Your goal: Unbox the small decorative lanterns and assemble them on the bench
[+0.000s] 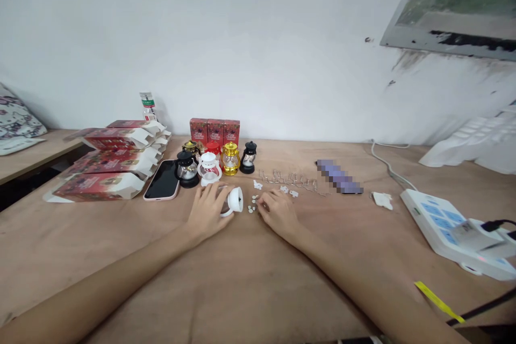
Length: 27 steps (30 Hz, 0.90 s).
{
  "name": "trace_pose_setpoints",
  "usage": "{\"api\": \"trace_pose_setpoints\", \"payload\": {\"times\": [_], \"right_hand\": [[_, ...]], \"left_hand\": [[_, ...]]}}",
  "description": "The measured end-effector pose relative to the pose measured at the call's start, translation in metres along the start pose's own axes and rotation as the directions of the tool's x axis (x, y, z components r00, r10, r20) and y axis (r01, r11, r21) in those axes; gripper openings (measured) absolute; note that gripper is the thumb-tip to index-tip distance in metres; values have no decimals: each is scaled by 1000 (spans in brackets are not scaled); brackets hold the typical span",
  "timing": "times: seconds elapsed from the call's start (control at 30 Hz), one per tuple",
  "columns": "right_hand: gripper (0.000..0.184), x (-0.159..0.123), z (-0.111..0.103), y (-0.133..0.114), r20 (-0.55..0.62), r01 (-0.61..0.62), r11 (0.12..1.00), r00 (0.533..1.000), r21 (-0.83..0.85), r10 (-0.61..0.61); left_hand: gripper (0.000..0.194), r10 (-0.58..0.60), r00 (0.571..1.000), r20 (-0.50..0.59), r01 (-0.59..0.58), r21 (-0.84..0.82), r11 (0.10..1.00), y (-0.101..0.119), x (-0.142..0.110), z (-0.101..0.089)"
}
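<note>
My left hand (pixel 208 208) is wrapped round a small white lantern (pixel 235 200), which lies tilted on its side with its base facing right. On the table just right of that base are several small round pale discs (pixel 252 208). My right hand (pixel 279 209) rests beside them, thumb and fingertips pinched together at the discs' edge; whatever is between them is too small to make out. Several bent thin wire pieces (pixel 296 178) and small white plastic parts (pixel 284 189) lie beyond my right hand. Behind my left hand stand more lanterns, among them a white one (pixel 209 168) and a gold one (pixel 230 159).
Red printed boxes (pixel 108 185) are piled at the left, beside a phone (pixel 162 180). Three small red boxes (pixel 215 131) stand against the wall. On the right are a blurred-out purple object (pixel 339 176), a crumpled white scrap (pixel 381 200) and a power strip (pixel 447 228) with cables.
</note>
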State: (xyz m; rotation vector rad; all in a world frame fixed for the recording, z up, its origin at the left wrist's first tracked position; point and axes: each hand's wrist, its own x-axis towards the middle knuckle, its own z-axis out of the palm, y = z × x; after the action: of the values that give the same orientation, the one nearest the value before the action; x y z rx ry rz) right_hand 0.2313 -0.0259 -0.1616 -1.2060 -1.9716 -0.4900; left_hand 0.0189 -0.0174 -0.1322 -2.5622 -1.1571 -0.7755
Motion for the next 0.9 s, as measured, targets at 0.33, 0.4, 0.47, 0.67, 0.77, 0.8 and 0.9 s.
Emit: {"api": "trace_pose_setpoints", "payload": {"times": [0.33, 0.4, 0.47, 0.67, 0.77, 0.8, 0.9], "right_hand": [[9, 3, -16, -18, -172, 251, 948, 961, 196, -219], [10, 4, -19, -21, -182, 310, 933, 943, 185, -278], [10, 5, -20, -22, -194, 350, 921, 928, 171, -317], [8, 4, -20, -20, -204, 391, 907, 911, 154, -358], [8, 5, -20, -22, -210, 409, 902, 902, 137, -377], [8, 5, -21, -22, -216, 413, 901, 899, 129, -381], [9, 6, -21, -25, -233, 423, 900, 891, 110, -390]], "left_hand": [[44, 131, 991, 35, -129, -63, 990, -1, -1, 5], [44, 149, 988, 28, -146, -89, 985, -1, -1, 5], [44, 163, 986, 20, -160, -109, 981, -1, -2, 5], [45, 178, 983, 45, -171, -132, 977, -1, -2, 4], [46, 174, 983, 65, -163, -144, 976, 0, -2, 3], [47, 175, 982, 71, -163, -150, 975, 0, -2, 3], [47, 181, 981, 67, -167, -175, 970, -1, -1, 3]]}}
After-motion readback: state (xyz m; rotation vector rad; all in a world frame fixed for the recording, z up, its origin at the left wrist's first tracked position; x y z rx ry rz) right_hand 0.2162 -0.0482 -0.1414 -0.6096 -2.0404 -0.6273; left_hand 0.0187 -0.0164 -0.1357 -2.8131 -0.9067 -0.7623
